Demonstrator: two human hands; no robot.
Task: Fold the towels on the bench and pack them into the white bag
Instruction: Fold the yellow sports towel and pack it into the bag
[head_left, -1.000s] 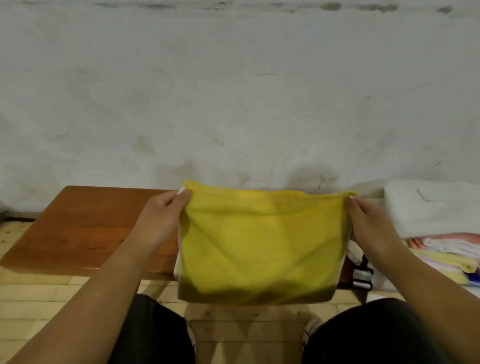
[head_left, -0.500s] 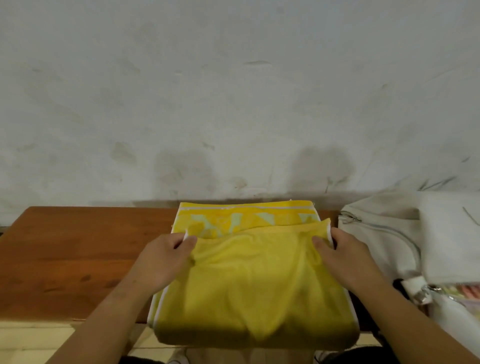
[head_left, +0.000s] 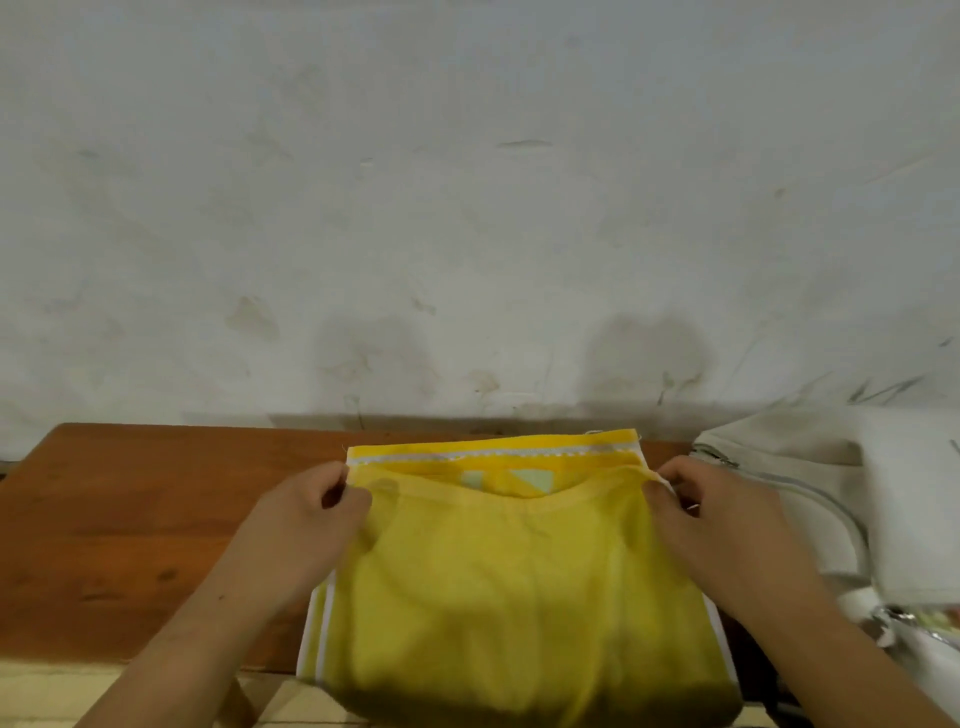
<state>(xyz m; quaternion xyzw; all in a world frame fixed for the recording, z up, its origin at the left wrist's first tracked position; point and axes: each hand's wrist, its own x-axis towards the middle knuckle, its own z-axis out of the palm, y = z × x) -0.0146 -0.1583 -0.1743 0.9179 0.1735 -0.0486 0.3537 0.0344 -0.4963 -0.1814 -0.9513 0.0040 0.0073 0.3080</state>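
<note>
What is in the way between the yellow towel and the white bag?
Nothing visible. Only the right hand, pinching a far corner of the yellow towel, lies between it and the white bag.

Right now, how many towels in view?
1: the yellow towel, centre of the bench, its near edge overhanging the front, left hand and right hand pinching its folded layer's far corners. The white bag at the right may hide more.
</note>
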